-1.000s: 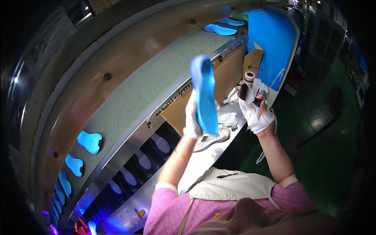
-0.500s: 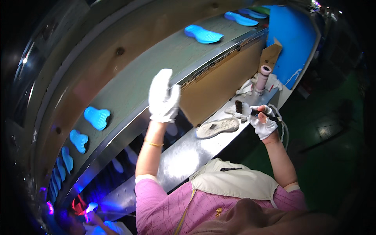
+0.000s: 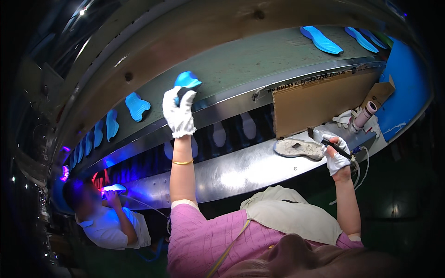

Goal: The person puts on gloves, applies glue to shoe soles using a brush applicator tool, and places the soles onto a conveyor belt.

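My left hand (image 3: 179, 111), in a white glove, reaches over the conveyor belt and has its thumb and fingers around a blue shoe sole (image 3: 187, 79). The glove hides the sole's near end. A black-handled brush (image 3: 337, 148) is in my right hand (image 3: 337, 162), whose white glove leaves some fingertips bare. The brush's dark bristles point up and left, just over a pale shoe sole (image 3: 300, 149) with a small dark piece on it. That sole lies on the metal ledge.
More blue soles (image 3: 137, 107) lie along the green belt (image 3: 232, 69). On the metal ledge (image 3: 222, 172) a pink bottle (image 3: 365, 115) stands before a blue panel (image 3: 408, 88). A cardboard sheet (image 3: 320, 102) leans behind. At lower left a person (image 3: 111, 222) holds a lit sole.
My left hand has moved onto a blue sole and closed around it; before, it was empty over the belt's edge. The view has swung left. My right hand still holds the brush.
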Tool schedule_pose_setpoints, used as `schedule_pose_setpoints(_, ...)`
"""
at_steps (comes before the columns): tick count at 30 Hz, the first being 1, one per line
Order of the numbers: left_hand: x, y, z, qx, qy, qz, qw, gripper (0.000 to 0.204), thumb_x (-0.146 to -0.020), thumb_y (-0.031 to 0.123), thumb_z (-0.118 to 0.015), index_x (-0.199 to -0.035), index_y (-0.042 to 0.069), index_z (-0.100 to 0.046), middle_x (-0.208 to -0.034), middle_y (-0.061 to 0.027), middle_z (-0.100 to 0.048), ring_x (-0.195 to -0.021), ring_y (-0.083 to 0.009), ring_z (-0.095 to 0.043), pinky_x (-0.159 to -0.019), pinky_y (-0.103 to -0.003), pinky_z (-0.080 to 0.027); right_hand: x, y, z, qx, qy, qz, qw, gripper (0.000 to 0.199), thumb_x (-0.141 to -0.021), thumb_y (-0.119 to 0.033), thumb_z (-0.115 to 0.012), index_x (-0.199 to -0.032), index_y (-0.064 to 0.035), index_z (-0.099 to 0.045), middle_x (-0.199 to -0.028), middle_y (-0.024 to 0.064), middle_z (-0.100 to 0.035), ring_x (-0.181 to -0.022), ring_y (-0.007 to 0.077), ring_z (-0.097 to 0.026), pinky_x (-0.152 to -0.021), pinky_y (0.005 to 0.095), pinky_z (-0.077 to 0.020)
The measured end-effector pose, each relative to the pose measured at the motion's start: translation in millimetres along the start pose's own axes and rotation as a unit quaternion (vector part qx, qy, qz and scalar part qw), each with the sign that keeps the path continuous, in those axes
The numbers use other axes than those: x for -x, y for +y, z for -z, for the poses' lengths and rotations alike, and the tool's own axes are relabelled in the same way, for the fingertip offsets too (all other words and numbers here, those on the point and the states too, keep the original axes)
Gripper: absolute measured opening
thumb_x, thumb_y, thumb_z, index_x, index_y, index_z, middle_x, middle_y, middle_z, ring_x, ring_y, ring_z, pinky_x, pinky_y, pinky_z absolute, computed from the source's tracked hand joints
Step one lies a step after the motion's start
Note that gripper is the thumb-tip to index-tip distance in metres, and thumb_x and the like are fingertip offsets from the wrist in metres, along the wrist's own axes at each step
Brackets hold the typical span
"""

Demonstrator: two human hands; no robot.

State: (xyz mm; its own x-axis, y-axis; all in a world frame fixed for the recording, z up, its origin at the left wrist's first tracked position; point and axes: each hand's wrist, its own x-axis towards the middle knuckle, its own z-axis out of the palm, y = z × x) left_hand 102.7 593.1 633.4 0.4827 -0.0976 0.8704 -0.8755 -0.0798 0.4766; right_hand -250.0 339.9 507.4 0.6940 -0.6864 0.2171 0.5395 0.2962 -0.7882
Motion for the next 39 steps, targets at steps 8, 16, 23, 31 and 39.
schedule_pose_setpoints(8, -17, 50, -30, 0.704, -0.206, 0.149, 0.663, 0.059, -0.1, 0.043, -0.027, -0.056, 0.008, -0.047, -0.064, -0.0126, -0.052, -0.052, -0.0211, -0.045, -0.051, -0.032, -0.041, -1, -21, -4, 0.003, 0.045, 0.013, 0.999, 0.023, -0.083, 0.005, -0.06, -0.103, -0.0047, -0.057, -0.103, 0.0068, -0.062, -0.097, 0.0157, -0.058, -0.09, 0.0269, -0.0428)
schedule_pose_setpoints(16, 157, 79, -127, 0.699, -0.295, 0.565, 0.326, 0.085, -0.085, 0.074, -0.03, -0.128, 0.005, -0.052, -0.128, -0.0203, -0.052, -0.116, -0.0378, -0.051, -0.099, -0.055, -0.042, 21, -21, -39, 0.198, 0.013, 0.046, 0.979, 0.018, -0.08, 0.002, -0.063, -0.093, -0.0042, -0.053, -0.08, 0.0043, -0.06, -0.068, 0.0087, -0.056, -0.066, 0.0238, -0.0468)
schedule_pose_setpoints(23, 170, 115, -112, 0.673, -0.349, 0.584, 0.29, 0.103, -0.071, 0.085, -0.04, -0.142, 0.01, -0.033, -0.138, -0.0199, -0.042, -0.122, -0.052, -0.041, -0.098, -0.07, -0.032, 3, -22, -53, 0.324, 0.027, 0.09, 0.941, 0.014, -0.078, 0.0, -0.066, -0.087, -0.0022, -0.055, -0.074, 0.0046, -0.061, -0.067, 0.0098, -0.06, -0.061, 0.0234, -0.0488)
schedule_pose_setpoints(31, 177, 142, -126, 0.624, -0.315, 0.543, 0.465, 0.092, -0.079, 0.078, -0.038, -0.138, 0.007, -0.039, -0.129, -0.0148, -0.052, -0.113, -0.0298, -0.055, -0.097, -0.045, -0.046, -8, -22, -71, 0.416, 0.097, 0.248, 0.87, 0.017, -0.078, -0.001, -0.067, -0.088, -0.0024, -0.054, -0.075, 0.0082, -0.066, -0.067, 0.0128, -0.065, -0.062, 0.0236, -0.051)
schedule_pose_setpoints(39, 197, 142, -131, 0.64, -0.265, 0.545, 0.472, 0.077, -0.084, 0.07, -0.043, -0.133, 0.011, -0.046, -0.125, -0.0119, -0.055, -0.111, -0.0266, -0.055, -0.098, -0.041, -0.044, 2, -15, -66, 0.314, 0.046, 0.137, 0.938, 0.015, -0.076, -0.002, -0.067, -0.085, -0.0052, -0.056, -0.072, 0.005, -0.063, -0.066, 0.0104, -0.062, -0.061, 0.0236, -0.0505)
